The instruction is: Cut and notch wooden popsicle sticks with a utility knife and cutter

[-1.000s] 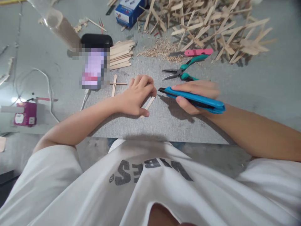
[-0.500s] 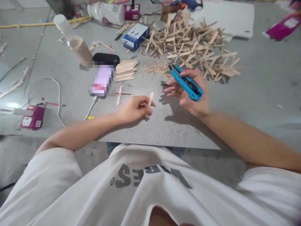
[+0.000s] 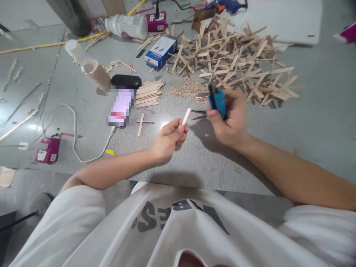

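Observation:
My left hand (image 3: 171,137) pinches a wooden craft stick (image 3: 186,116) between thumb and fingers, its free end pointing up and away. In my right hand (image 3: 232,120) is a blue utility knife (image 3: 217,103), gripped with the fingers wrapped around it, a little right of the stick and apart from it. Two dark pointed metal tips (image 3: 198,111) show just left of my right hand; the rest of that tool is hidden. A flat blade-like strip (image 3: 202,95) shows beside the knife's head. Left of my left hand, two crossed sticks (image 3: 141,124) lie on the table.
A stack of craft sticks (image 3: 148,93) lies beyond my left hand, near a phone (image 3: 121,105) and black case (image 3: 126,81). Wood shavings (image 3: 186,90) and a large heap of joined sticks (image 3: 236,59) spread behind. A blue-white box (image 3: 160,52) and bottles (image 3: 126,26) stand further back.
My right hand has turned the knife from lying slantwise across the open fingers into a wrapped grip. My left hand has shifted slightly right with the stick. The view has also shifted.

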`<state>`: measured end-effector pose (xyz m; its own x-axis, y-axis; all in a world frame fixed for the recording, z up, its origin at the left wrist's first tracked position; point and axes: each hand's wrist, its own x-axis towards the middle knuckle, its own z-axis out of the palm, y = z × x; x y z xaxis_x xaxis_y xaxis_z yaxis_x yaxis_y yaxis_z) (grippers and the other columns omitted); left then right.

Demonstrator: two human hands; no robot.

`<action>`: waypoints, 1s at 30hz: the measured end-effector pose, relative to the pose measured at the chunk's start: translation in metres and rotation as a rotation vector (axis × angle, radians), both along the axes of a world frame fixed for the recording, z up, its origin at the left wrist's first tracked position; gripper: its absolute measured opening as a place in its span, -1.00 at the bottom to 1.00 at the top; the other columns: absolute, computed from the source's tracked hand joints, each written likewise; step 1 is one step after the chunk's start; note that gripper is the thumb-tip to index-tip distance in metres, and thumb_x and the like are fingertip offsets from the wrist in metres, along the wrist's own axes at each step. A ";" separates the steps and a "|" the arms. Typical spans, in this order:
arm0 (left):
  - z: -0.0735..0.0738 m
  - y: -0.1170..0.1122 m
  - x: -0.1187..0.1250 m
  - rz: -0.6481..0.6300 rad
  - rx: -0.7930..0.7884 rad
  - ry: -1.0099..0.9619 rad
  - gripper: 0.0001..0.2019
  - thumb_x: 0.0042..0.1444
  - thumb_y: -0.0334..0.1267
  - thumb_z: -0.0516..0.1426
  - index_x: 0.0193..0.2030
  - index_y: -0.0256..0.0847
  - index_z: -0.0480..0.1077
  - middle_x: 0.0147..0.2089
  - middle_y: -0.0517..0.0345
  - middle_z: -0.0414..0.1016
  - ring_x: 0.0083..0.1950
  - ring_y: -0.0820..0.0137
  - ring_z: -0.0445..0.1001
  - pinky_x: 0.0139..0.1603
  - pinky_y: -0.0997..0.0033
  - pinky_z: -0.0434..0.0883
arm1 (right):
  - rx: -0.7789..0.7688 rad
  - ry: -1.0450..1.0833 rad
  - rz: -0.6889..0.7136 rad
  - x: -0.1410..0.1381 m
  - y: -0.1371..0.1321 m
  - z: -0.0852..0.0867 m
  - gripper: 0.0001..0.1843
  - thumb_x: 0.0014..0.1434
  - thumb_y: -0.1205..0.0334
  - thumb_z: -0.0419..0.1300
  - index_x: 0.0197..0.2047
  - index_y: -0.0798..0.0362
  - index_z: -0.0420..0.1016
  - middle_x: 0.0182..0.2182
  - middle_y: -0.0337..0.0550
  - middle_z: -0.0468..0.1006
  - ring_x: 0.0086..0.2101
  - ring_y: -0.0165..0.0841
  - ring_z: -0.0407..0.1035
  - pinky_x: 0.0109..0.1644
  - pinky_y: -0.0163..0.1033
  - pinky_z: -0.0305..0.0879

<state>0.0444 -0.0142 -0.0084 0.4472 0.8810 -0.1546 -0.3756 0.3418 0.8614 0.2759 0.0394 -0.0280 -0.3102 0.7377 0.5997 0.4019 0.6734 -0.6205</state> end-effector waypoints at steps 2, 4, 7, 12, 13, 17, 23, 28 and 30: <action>-0.011 0.002 0.001 -0.062 -0.045 -0.035 -0.43 0.33 0.33 0.40 -0.23 -0.10 0.31 -0.54 0.52 0.02 -0.55 0.58 -0.11 -0.49 0.49 -0.05 | 0.021 -0.022 0.008 0.005 -0.006 -0.008 -0.49 0.64 -0.34 0.12 0.29 -0.13 0.50 -0.19 -0.10 0.71 -0.37 -0.20 0.54 -0.28 -0.07 0.46; -0.017 0.002 -0.003 -0.077 -0.048 -0.054 -0.42 0.34 0.34 0.39 -0.24 -0.09 0.30 -0.55 0.51 0.02 -0.55 0.58 -0.12 -0.48 0.48 -0.04 | 0.037 -0.105 0.061 0.008 -0.013 -0.009 -0.39 0.65 -0.42 0.01 0.07 -0.09 0.59 -0.29 -0.11 0.68 -0.37 -0.20 0.56 -0.29 -0.08 0.41; -0.019 0.003 -0.010 -0.080 -0.053 -0.069 -0.46 0.41 0.30 0.36 -0.24 -0.09 0.30 -0.56 0.52 -0.03 -0.55 0.57 -0.12 -0.46 0.46 0.00 | 0.087 -0.302 0.105 0.010 -0.019 -0.003 -0.36 0.68 -0.38 -0.03 -0.01 -0.03 0.60 -0.29 -0.06 0.72 -0.37 -0.20 0.59 -0.31 -0.09 0.37; -0.011 0.005 -0.016 -0.064 -0.114 -0.021 -0.45 0.43 0.28 0.34 -0.27 -0.12 0.31 -0.53 0.43 0.11 -0.54 0.57 -0.04 -0.43 0.45 0.05 | 0.138 -0.402 0.044 0.011 -0.022 -0.003 -0.38 0.71 -0.31 -0.03 0.00 -0.01 0.62 -0.27 -0.02 0.77 -0.35 -0.16 0.64 -0.31 -0.06 0.41; -0.010 0.005 -0.017 -0.073 -0.122 -0.011 -0.44 0.42 0.30 0.35 -0.29 -0.12 0.31 -0.52 0.41 0.14 -0.54 0.57 -0.02 -0.43 0.45 0.05 | 0.136 -0.407 0.034 0.011 -0.023 -0.005 -0.40 0.71 -0.30 -0.02 0.01 -0.02 0.62 -0.26 -0.02 0.78 -0.34 -0.15 0.65 -0.32 -0.05 0.41; -0.007 0.006 -0.019 -0.110 -0.168 -0.020 -0.43 0.43 0.27 0.35 -0.31 -0.13 0.29 -0.49 0.36 0.19 -0.53 0.58 0.01 -0.43 0.43 0.05 | 0.100 -0.396 0.031 0.011 -0.026 -0.009 -0.43 0.69 -0.32 0.02 0.03 -0.06 0.63 -0.25 -0.04 0.79 -0.31 -0.12 0.66 -0.28 -0.02 0.46; -0.006 0.006 -0.019 -0.116 -0.193 -0.027 -0.42 0.40 0.26 0.38 -0.33 -0.14 0.28 -0.46 0.35 0.18 -0.50 0.57 0.02 -0.42 0.45 0.05 | 0.023 -0.401 0.048 0.013 -0.029 -0.010 -0.43 0.67 -0.37 -0.01 0.04 -0.13 0.61 -0.27 -0.08 0.76 -0.30 -0.11 0.65 -0.24 0.00 0.44; -0.009 0.009 -0.018 -0.118 -0.112 -0.069 -0.45 0.44 0.22 0.36 -0.33 -0.15 0.31 -0.45 0.33 0.20 -0.50 0.57 0.04 -0.42 0.46 0.08 | 0.018 -0.443 0.081 0.015 -0.026 -0.008 -0.38 0.68 -0.39 -0.04 0.07 -0.10 0.62 -0.25 -0.08 0.78 -0.28 -0.12 0.67 -0.23 -0.02 0.43; -0.009 0.010 -0.017 -0.111 -0.093 -0.053 -0.42 0.42 0.25 0.37 -0.34 -0.15 0.30 -0.46 0.34 0.18 -0.50 0.57 0.04 -0.42 0.45 0.08 | 0.028 -0.451 0.094 0.016 -0.023 -0.007 -0.37 0.68 -0.39 -0.03 0.08 -0.09 0.63 -0.26 -0.09 0.78 -0.28 -0.14 0.67 -0.23 -0.05 0.43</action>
